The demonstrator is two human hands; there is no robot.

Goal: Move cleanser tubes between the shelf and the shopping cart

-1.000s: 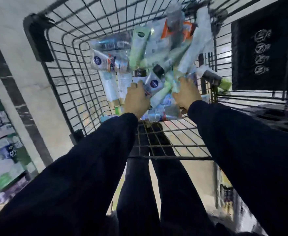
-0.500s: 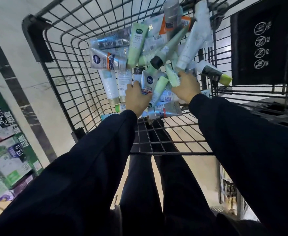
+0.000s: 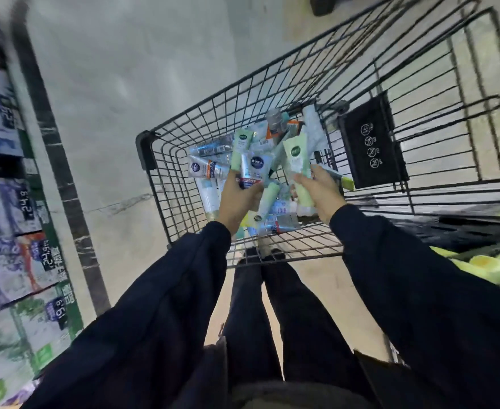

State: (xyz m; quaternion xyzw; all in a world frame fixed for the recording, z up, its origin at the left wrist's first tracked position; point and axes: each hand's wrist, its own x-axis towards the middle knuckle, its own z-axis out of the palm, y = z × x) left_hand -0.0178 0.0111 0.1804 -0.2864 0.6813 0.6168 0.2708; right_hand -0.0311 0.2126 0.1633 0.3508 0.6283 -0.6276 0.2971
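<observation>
Head camera looks down into the shopping cart (image 3: 166, 184), where many cleanser tubes (image 3: 213, 169) lie in a heap on the wire bottom. Left hand (image 3: 238, 199) grips a silver tube (image 3: 253, 169) with a blue logo, raised above the heap. Right hand (image 3: 321, 190) grips a pale green tube (image 3: 297, 163) upright. Shelf (image 3: 12, 231) with blurred boxes stands at the left, beside the cart.

A black wire shopping cart (image 3: 166, 184) holds a heap of cleanser tubes (image 3: 278, 214).
</observation>
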